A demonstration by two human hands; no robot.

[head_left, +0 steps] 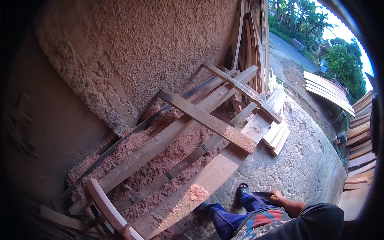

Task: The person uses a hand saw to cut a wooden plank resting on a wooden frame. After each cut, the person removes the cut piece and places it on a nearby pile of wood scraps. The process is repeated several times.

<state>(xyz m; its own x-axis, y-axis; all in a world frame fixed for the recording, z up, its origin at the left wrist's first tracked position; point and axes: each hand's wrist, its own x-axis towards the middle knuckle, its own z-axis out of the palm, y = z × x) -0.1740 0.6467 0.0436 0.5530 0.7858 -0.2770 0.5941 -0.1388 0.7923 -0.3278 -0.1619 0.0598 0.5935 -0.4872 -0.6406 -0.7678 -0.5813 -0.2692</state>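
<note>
At the lower left, a pale curved piece of wood (107,203) with a grooved face rests against the end of the wooden frame. My left hand (127,232) is closed at its lower end; only the fingers show, at the picture's bottom edge. My right hand (276,197) hangs low beside my blue trousers, its fingers curled. A dark flat shape (262,195) lies at those fingers, too unclear to name. Before me, the long frame of beams (208,176) carries two crosswise boards, the nearer one (208,122) lying across both long beams.
Reddish shavings (160,140) heap under and between the beams, beside a rough wall (160,40). Upright planks (256,48) lean at the back. Short boards (276,138) lie on the cracked concrete floor (304,148). Stacked wood (362,148) stands at the right.
</note>
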